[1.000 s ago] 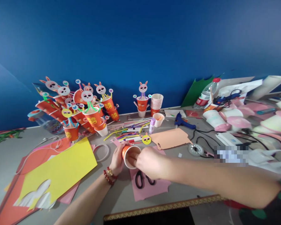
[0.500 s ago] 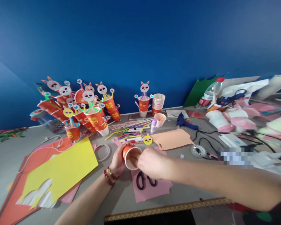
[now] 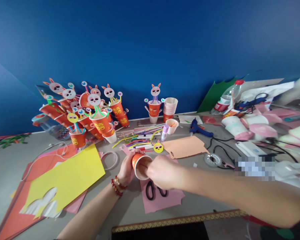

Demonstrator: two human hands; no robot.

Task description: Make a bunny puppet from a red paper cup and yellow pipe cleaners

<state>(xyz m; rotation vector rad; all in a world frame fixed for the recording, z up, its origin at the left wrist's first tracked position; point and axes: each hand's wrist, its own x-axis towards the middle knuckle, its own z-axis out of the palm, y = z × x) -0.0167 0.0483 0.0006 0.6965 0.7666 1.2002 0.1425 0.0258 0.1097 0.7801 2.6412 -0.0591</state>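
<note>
My left hand (image 3: pixel 128 167) is wrapped round a red paper cup (image 3: pixel 137 159), which is tipped so its mouth faces me and to the right. The fingers of my right hand (image 3: pixel 162 171) reach inside the cup's rim, bent together; their tips, and anything they pinch, are hidden. Under the hands lies a pink sheet of paper (image 3: pixel 162 203), with the black handles of scissors (image 3: pixel 150 190) on it. A yellow rabbit-face cutout (image 3: pixel 158 146) rests just beyond the cup, beside markers (image 3: pixel 145 146).
Red cups with rabbit heads (image 3: pixel 100 125) crowd the back left. A cup stack (image 3: pixel 170 106), glue stick (image 3: pixel 164 132) and blue glue gun (image 3: pixel 200 128) stand further back. Yellow paper (image 3: pixel 75 173) lies left; a tape roll (image 3: pixel 213 160) and cables (image 3: pixel 222 151) lie right.
The view has shifted slightly. My left hand still holds the cup, and my right fingers remain inside it with hardly any movement.
</note>
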